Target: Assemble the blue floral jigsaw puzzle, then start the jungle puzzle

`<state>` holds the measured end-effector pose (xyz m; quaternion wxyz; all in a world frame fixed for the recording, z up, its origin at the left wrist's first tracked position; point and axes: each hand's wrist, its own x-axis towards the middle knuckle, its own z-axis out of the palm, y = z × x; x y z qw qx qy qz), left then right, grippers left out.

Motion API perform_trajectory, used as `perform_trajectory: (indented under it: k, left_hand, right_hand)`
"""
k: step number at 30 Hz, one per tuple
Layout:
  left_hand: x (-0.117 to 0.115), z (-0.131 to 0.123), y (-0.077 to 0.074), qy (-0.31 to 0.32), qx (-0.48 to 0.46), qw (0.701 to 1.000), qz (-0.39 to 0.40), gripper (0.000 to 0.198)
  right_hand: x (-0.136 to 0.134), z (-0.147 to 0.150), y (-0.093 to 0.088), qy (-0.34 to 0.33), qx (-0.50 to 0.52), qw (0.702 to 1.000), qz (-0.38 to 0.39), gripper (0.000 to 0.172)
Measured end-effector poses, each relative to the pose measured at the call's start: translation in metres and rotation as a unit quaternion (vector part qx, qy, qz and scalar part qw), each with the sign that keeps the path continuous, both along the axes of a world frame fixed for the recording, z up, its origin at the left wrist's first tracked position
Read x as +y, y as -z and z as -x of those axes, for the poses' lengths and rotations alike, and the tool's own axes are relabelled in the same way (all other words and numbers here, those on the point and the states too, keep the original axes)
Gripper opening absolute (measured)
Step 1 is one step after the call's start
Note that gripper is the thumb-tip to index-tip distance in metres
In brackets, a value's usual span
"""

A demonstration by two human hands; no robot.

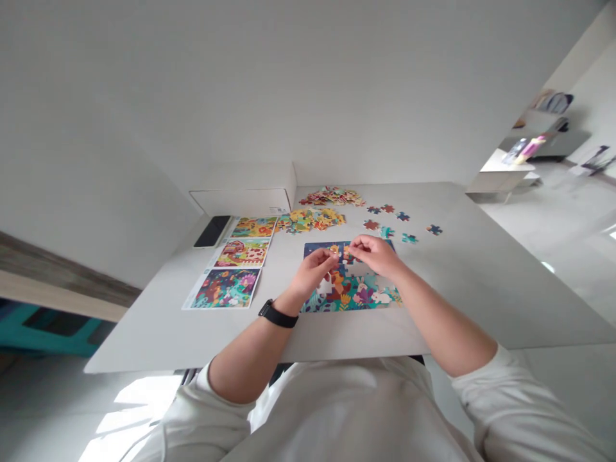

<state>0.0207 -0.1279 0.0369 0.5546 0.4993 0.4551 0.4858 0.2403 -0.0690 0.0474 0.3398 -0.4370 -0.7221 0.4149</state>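
Note:
A partly assembled jigsaw puzzle with rabbits and plants lies on the table before me, with pale gaps in its middle and left side. Over its upper part, my left hand is closed, thumb and fingers pinching a small puzzle piece with orange on it. My right hand is also closed, its fingertips on another dark and orange puzzle piece just beside the first. The fingers partly cover both pieces, and the right hand hides some of the puzzle's upper right.
Loose puzzle pieces lie scattered behind my right hand. Farther back are a yellowish pile and a reddish pile. To the left are picture sheets, a phone and a white box against the wall.

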Motion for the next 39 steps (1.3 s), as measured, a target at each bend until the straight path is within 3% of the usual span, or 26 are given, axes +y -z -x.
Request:
perform_trajectory:
  k: [5,10,19,31,36,39]
  left_hand:
    - [0.004,0.002,0.008,-0.015,0.079,0.997,0.000,0.054]
    - [0.010,0.008,0.012,-0.051,0.091,0.995,-0.001,0.060]
    - [0.011,0.010,0.015,-0.030,0.136,0.990,-0.014,0.059]
    - [0.011,0.010,0.013,-0.033,0.110,0.993,-0.025,0.057]
    - [0.014,0.012,0.016,-0.042,0.094,0.994,-0.028,0.056]
    - [0.015,0.013,0.017,-0.045,0.091,0.994,-0.031,0.054]
  right_hand:
    - [-0.006,0.012,0.012,0.009,0.006,1.000,-0.015,0.039]
    - [-0.002,0.007,0.019,0.008,0.007,1.000,0.000,0.042]
    - [-0.003,0.007,0.019,-0.011,-0.033,0.998,-0.046,0.036]
    - [0.001,0.005,0.026,-0.002,-0.054,0.997,-0.055,0.032]
    - [0.001,0.006,0.026,0.048,-0.035,0.987,-0.148,0.014]
    - [-0.001,0.005,0.024,0.014,-0.021,0.972,-0.234,0.026]
